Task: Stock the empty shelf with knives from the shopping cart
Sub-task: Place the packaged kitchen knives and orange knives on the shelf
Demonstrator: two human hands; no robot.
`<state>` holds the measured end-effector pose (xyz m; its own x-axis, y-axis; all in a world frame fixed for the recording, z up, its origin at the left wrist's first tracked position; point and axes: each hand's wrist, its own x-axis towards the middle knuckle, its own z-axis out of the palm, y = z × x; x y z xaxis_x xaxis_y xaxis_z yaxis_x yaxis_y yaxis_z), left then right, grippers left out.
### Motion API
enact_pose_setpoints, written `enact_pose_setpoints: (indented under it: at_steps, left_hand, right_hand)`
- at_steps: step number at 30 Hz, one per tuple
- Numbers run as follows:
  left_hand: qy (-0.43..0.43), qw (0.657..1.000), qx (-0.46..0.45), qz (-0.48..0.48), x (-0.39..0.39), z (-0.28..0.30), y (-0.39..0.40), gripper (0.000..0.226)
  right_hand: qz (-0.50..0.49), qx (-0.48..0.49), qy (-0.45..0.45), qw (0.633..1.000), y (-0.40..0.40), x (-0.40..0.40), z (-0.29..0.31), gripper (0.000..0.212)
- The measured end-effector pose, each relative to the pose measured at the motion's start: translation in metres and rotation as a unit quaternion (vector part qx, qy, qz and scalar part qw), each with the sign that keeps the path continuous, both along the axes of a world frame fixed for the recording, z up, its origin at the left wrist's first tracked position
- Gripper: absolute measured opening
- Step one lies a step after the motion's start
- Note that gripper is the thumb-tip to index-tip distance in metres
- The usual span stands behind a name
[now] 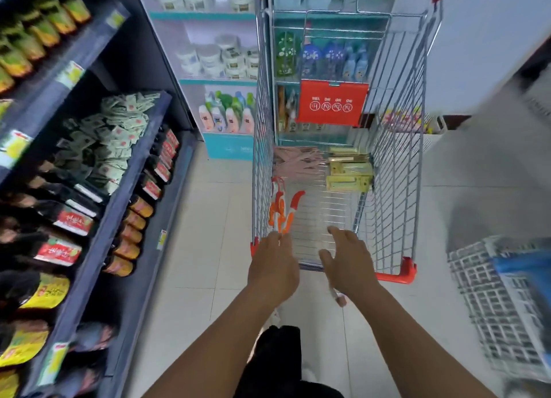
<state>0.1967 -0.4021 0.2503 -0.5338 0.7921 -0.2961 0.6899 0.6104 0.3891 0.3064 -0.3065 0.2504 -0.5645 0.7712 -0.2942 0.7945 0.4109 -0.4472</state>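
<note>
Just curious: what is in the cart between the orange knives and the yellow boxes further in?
In the head view, only bare wire cart floor lies between the orange knives and the yellow boxes. Pink packets sit beside the boxes, further in.

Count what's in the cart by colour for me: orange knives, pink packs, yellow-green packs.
Orange-handled knives: about 4, bunched at the cart's left wall; blur makes this approximate.
Pink packs: cannot count, a blurred pile at the far end.
Yellow-green packs: about 4 visible, stacked far right.
Total: roughly 8 countable, plus the pink pile.
</note>
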Motion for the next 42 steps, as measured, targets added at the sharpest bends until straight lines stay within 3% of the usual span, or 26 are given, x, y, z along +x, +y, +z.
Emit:
enact_pose_setpoints:
  at_steps: [11,18,23,33,36,42]
  left_hand:
    - [-0.11,0.991,-0.063,0.05,-0.079,-0.056,0.098,0.055]
    - [-0.156,0.97,-0.106,0.152,-0.094,-0.118,0.134,0.069]
    - [-0.158,0.958,-0.146,0.188,-0.095,-0.162,0.148,0.081]
    - [-0.131,0.945,-0.183,0.237,-0.097,-0.234,0.164,0.073]
    - [-0.118,0.943,-0.183,0.252,-0.094,-0.248,0.165,0.076]
    - [-0.129,0.936,-0.133,0.301,-0.095,-0.262,0.17,0.077]
  right_hand:
    - [-0.028,-0.086,-0.034,0.995,0.085,-0.087,-0.058,0.052]
    - [-0.014,-0.15,-0.053,0.987,0.114,-0.12,-0.122,0.062]
    - [0.015,-0.186,-0.091,0.978,0.132,-0.137,-0.175,0.062]
    - [0.165,-0.242,-0.116,0.949,0.159,-0.165,-0.26,0.053]
    - [0.151,-0.271,-0.108,0.944,0.156,-0.171,-0.276,0.053]
    - [0.07,-0.16,-0.107,0.979,0.167,-0.181,-0.281,0.051]
